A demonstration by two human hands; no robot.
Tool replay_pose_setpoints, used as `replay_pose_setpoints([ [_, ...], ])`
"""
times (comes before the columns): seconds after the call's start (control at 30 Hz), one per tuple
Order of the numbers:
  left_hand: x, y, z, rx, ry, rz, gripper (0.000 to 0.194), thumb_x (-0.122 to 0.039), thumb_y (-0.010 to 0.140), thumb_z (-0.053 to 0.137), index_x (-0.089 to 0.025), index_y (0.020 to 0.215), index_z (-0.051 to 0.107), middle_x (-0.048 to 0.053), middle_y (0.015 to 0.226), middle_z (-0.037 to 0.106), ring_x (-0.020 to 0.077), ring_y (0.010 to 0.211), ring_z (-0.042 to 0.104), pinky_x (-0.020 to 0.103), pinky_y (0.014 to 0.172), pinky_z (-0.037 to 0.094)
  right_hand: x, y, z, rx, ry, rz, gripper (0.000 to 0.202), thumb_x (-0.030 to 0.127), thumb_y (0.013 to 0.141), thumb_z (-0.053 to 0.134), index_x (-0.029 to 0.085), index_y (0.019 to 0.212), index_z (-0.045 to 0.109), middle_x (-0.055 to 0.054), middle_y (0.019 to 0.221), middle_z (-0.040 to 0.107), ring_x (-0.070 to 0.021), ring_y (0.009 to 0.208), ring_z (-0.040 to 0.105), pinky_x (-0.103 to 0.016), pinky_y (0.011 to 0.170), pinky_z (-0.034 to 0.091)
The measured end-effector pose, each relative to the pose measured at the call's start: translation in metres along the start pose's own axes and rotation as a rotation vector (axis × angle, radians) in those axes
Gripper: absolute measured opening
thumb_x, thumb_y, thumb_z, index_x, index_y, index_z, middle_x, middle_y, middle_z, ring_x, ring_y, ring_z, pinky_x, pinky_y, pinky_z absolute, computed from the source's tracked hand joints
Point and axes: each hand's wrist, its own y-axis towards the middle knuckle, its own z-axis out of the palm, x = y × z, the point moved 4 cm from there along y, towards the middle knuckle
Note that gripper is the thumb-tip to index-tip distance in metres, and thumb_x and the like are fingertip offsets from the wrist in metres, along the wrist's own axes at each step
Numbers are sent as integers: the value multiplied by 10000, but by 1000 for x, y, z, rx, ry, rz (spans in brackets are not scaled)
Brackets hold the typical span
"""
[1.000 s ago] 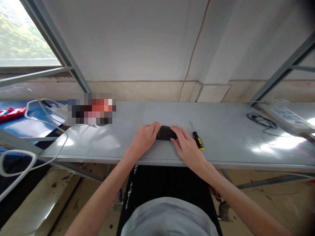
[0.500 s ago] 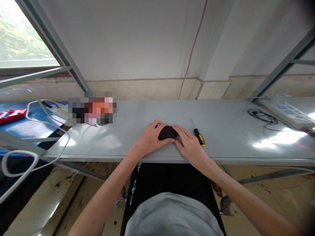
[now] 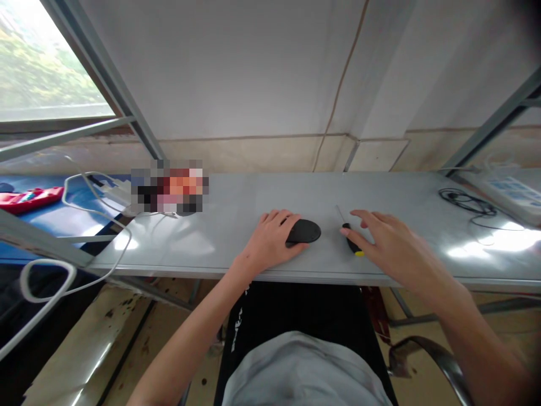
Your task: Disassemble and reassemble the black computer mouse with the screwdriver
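A black computer mouse (image 3: 305, 231) rests at the front of the grey desk (image 3: 236, 197). My left hand (image 3: 274, 237) is closed around its left end, thumb along the near side and fingers over the far side. To the right lies a screwdriver (image 3: 350, 239) with a black and yellow handle, its thin shaft pointing away from me. Over the handle is my right hand (image 3: 380, 239), thumb and fingers spread apart. The thumb tip overlaps the handle; I cannot tell whether it touches. Part of the handle is hidden behind this hand.
A coiled black cable (image 3: 467, 202) and a white power strip (image 3: 502, 192) are at the right. White cables (image 3: 101, 211) hang at the left, beside a blurred patch. A red object (image 3: 38, 198) lies on a blue surface. Metal posts (image 3: 147, 135) frame the desk.
My right hand has let go of the mouse and moved right to the screwdriver, its fingers opening. My left hand still holds the mouse. The view has shifted slightly.
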Motion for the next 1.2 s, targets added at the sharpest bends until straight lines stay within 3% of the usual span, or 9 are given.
replay_pose_setpoints([
  [0.1,-4,-2,-1,9,44,8,555,-435,981,737,-246,1476,570,120,1356,651,333,1251,611,492,1105,479,-4,-2,12,179,-35,60,457,563,1036,584,211,1311,679,-112,1017,783,-346,873,767,-389,642,508],
  [0.27,-6,-3,0,21,57,9,547,-437,1006,687,-260,1506,552,121,1319,635,328,1214,616,489,1088,493,9,0,19,267,-72,45,366,293,1018,573,218,1368,651,-116,1020,781,-304,802,772,-328,585,426],
  [0.37,-6,-3,0,30,54,4,538,-473,1023,664,-247,1497,546,127,1317,643,332,1205,627,491,1073,498,10,3,13,194,-87,73,366,232,1011,527,214,1361,636,-121,1018,771,-287,739,753,-319,563,415],
  [0.6,-5,-4,3,12,69,-12,678,-552,1044,641,-227,1596,419,135,1350,672,344,1234,642,499,1073,490,5,14,-37,-237,221,-8,315,203,978,551,170,1268,668,-126,1054,720,-219,714,713,-383,724,589],
  [0.77,-4,-4,5,9,130,-1,558,-525,1029,677,-219,1479,554,146,1348,681,351,1231,636,508,1064,483,22,21,-69,-366,560,-2,331,254,958,681,234,1288,658,-83,1133,714,-175,740,718,-270,545,605],
  [0.93,-1,-4,4,-22,138,-2,572,-530,1008,717,-221,1471,582,134,1363,694,342,1233,629,491,1051,479,43,15,-72,-403,702,-108,283,264,1005,684,225,1285,692,-72,1128,691,-170,832,724,-271,649,653],
  [1.2,1,-5,5,-43,94,15,579,-525,1002,741,-223,1473,591,119,1369,721,315,1253,648,473,1055,466,45,8,-64,-340,778,-195,298,240,1027,671,253,1324,684,-62,1159,666,-169,882,718,-299,761,670],
])
